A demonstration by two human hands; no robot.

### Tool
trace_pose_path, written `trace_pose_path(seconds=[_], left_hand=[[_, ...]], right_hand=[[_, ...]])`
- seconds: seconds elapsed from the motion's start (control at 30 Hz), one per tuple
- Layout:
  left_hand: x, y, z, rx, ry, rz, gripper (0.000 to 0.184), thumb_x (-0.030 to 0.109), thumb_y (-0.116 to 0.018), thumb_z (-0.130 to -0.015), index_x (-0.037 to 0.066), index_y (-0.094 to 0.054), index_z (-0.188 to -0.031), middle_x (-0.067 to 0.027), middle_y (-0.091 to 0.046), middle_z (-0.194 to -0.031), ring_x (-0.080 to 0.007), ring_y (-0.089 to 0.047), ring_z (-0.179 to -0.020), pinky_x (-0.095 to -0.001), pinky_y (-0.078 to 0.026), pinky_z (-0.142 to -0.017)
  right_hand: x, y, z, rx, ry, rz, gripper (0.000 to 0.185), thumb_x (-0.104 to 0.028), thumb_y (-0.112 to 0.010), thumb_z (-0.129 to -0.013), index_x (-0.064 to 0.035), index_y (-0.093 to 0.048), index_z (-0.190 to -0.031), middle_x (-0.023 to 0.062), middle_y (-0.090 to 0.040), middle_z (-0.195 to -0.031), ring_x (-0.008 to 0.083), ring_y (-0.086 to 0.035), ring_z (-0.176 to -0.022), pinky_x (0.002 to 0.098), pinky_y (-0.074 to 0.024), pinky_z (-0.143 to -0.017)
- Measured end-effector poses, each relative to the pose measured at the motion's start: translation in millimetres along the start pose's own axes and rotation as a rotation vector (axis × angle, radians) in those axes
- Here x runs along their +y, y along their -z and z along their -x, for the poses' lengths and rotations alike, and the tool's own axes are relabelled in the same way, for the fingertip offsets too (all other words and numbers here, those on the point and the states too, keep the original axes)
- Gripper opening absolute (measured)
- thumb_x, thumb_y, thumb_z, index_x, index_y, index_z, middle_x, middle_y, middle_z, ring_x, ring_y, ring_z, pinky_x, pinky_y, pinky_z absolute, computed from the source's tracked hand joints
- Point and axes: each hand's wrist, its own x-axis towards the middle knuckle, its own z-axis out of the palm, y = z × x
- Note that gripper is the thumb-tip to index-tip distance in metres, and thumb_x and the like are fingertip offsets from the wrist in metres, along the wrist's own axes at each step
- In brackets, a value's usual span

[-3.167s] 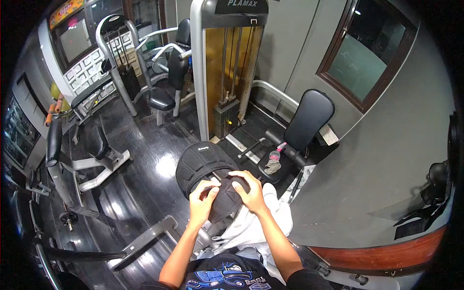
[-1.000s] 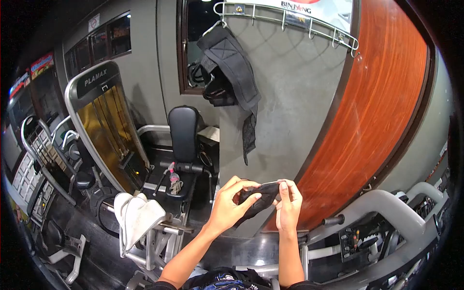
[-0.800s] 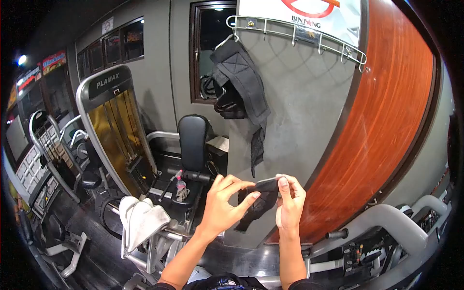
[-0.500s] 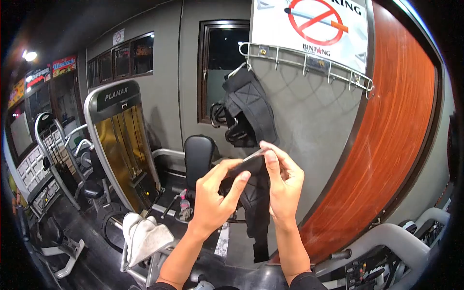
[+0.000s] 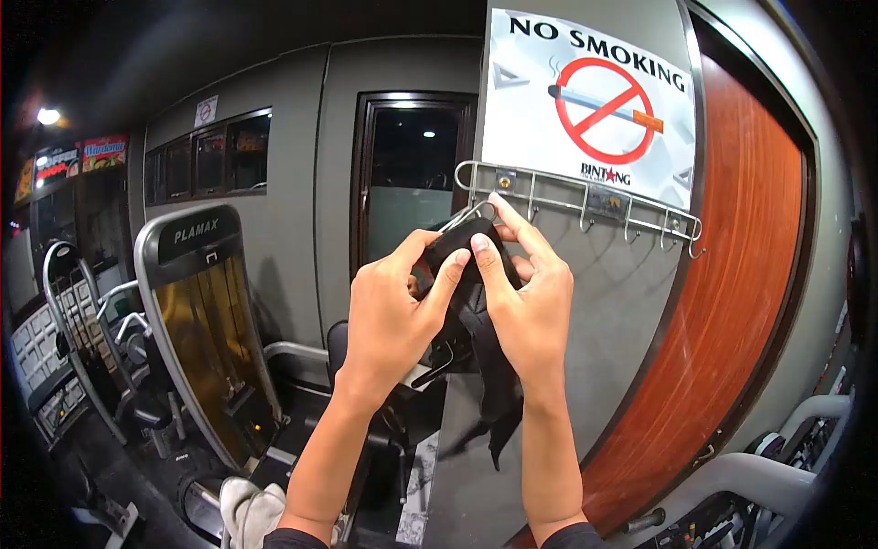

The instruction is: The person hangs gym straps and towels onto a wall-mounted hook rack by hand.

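Both hands are raised at the left end of a metal hook rack (image 5: 631, 220) on the wall. My left hand (image 5: 395, 297) pinches the left top edge of a black cloth item (image 5: 471, 242), thumb in front. My right hand (image 5: 526, 284) grips the same item's right top edge, its index finger stretched up by the rack's end hook. Black straps (image 5: 494, 366) hang below and between the hands; the held item overlaps them, so where one ends and the other begins is unclear.
A no smoking sign (image 5: 594, 105) is above the rack. At the left stands a weight machine (image 5: 206, 329), with a white towel (image 5: 251, 512) low in front. A reddish wood panel (image 5: 732, 302) and a grey machine frame (image 5: 732, 480) are at the right.
The view has tilted up, showing more of the sign. Both hands have risen with the black item from below the rack to its left end hook, and have come closer together.
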Motion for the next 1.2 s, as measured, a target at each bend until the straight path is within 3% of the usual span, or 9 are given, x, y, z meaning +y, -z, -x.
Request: trace_pose_path(seconds=[0.1, 0.17, 0.23, 0.33, 0.37, 0.43, 0.97, 1.1, 1.2], left_hand=[[-12.0, -3.1, -15.6, -0.020, -0.029, -0.049, 0.023, 0.017, -0.070, -0.096, -0.002, -0.067, -0.109, -0.0036, -0.062, -0.075, -0.0016, -0.041, -0.055, -0.0232, -0.033, -0.046], [-18.9, -6.9, -21.0, 0.042, -0.112, -0.083, 0.026, 0.022, -0.071, -0.092, 0.002, -0.066, -0.108, -0.0154, -0.068, -0.075, -0.0251, -0.064, -0.061, -0.0354, -0.047, -0.058], [-16.6, -4.8, -24.4, 0.000, -0.029, -0.133, 0.027, 0.022, -0.072, -0.092, 0.007, -0.066, -0.112, -0.0140, -0.070, -0.084, -0.0241, -0.066, -0.068, -0.0354, -0.049, -0.061], [-37.3, -10.9, -31.3, 0.070, -0.207, -0.047, 0.029, 0.017, -0.075, -0.091, 0.010, -0.068, -0.118, -0.0041, -0.060, -0.084, -0.0019, -0.038, -0.055, -0.0220, -0.030, -0.043], [-39.4, -9.7, -32.0, 0.071, -0.214, -0.045, 0.029, 0.017, -0.075, -0.091, 0.010, -0.068, -0.118, -0.0041, -0.060, -0.084, -0.0019, -0.038, -0.055, -0.0220, -0.030, -0.043], [-33.8, -3.8, -34.0, -0.006, -0.091, -0.074, 0.031, 0.022, -0.074, -0.090, 0.012, -0.068, -0.118, -0.0086, -0.070, -0.091, -0.0201, -0.061, -0.067, -0.0333, -0.049, -0.061], [-54.4, 1.2, -27.6, -0.060, -0.134, -0.063, 0.035, 0.024, -0.074, -0.089, 0.013, -0.072, -0.122, -0.0049, -0.058, -0.071, -0.0145, -0.055, -0.058, -0.0290, -0.044, -0.055], [-59.0, -2.0, -22.5, -0.016, -0.180, -0.096, 0.039, 0.020, -0.076, -0.087, 0.016, -0.071, -0.126, -0.0037, -0.057, -0.070, -0.0093, -0.043, -0.051, -0.0256, -0.034, -0.048], [-54.8, -2.4, -18.7, -0.013, -0.151, -0.131, 0.041, 0.022, -0.077, -0.086, 0.015, -0.071, -0.126, -0.0052, -0.060, -0.077, -0.0123, -0.049, -0.058, -0.0273, -0.039, -0.054]], right_hand=[[2.6, -4.9, -9.9, 0.078, -0.096, 0.027, 0.040, -0.010, -0.072, -0.092, -0.0025, -0.066, -0.130, 0.0150, -0.073, -0.103, 0.0178, -0.069, -0.094, 0.0310, -0.0534, -0.081], [10.6, -7.2, -13.9, 0.087, -0.149, -0.013, 0.039, -0.010, -0.074, -0.090, -0.0030, -0.068, -0.127, 0.0159, -0.075, -0.104, 0.0177, -0.070, -0.095, 0.0306, -0.0547, -0.079], [20.1, -10.7, -15.0, 0.091, -0.119, 0.005, 0.038, -0.010, -0.075, -0.089, -0.0028, -0.069, -0.126, 0.0155, -0.074, -0.105, 0.0171, -0.070, -0.095, 0.0310, -0.0553, -0.077], [25.2, -17.1, -16.4, 0.126, -0.041, 0.053, 0.037, -0.007, -0.075, -0.089, -0.0026, -0.070, -0.125, 0.0116, -0.072, -0.099, 0.0133, -0.067, -0.085, 0.0278, -0.0541, -0.069], [26.5, -19.1, -17.0, 0.136, -0.005, 0.073, 0.037, -0.006, -0.074, -0.089, -0.0028, -0.070, -0.125, 0.0101, -0.070, -0.097, 0.0120, -0.065, -0.082, 0.0262, -0.0533, -0.067], [30.0, -23.0, -18.2, 0.159, 0.023, 0.090, 0.035, -0.004, -0.074, -0.089, -0.0038, -0.071, -0.124, 0.0091, -0.068, -0.094, 0.0107, -0.063, -0.079, 0.0240, -0.0509, -0.062], [25.5, -24.4, -3.9, 0.152, 0.030, 0.349, 0.039, -0.017, -0.077, -0.087, -0.0062, -0.072, -0.124, 0.0061, -0.057, -0.080, 0.0136, -0.057, -0.070, 0.0272, -0.0447, -0.061], [25.5, -24.5, 3.2, 0.160, 0.073, 0.408, 0.042, -0.018, -0.077, -0.086, -0.0063, -0.070, -0.126, 0.0069, -0.059, -0.086, 0.0174, -0.060, -0.071, 0.0301, -0.0488, -0.065], [23.3, -24.4, 11.2, 0.171, 0.072, 0.393, 0.042, -0.016, -0.077, -0.085, -0.0078, -0.070, -0.126, 0.0077, -0.063, -0.099, 0.0207, -0.062, -0.079, 0.0343, -0.0523, -0.074]])
